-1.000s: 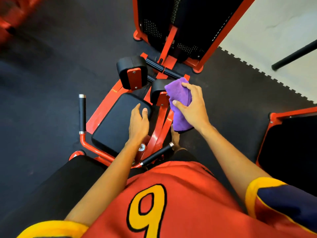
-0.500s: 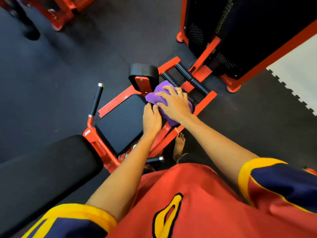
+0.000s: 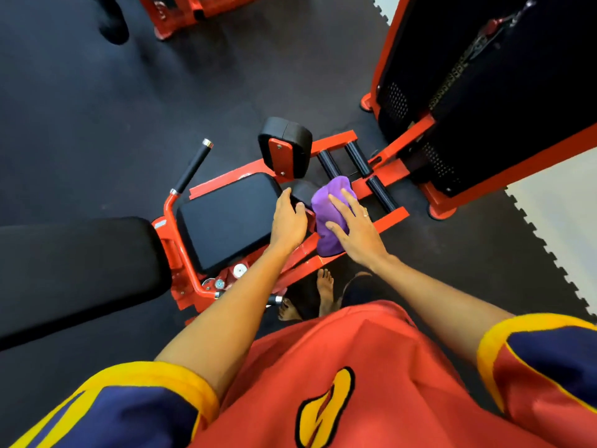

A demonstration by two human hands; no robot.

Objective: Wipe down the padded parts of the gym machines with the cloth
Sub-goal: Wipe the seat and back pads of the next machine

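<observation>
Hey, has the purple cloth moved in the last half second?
Yes. The purple cloth, under the right hand, has slid right along the small pad, away from the seat pad, baring that pad's left part.

Found purple cloth bunched and draped over small black pad, at 2 o'clock off flat black seat pad, pressed under flat right hand. Saw left hand gripping that small pad's near edge. Noted upright black knee pad on red bracket at 1 o'clock, broad back pad at 8 o'clock.
</observation>
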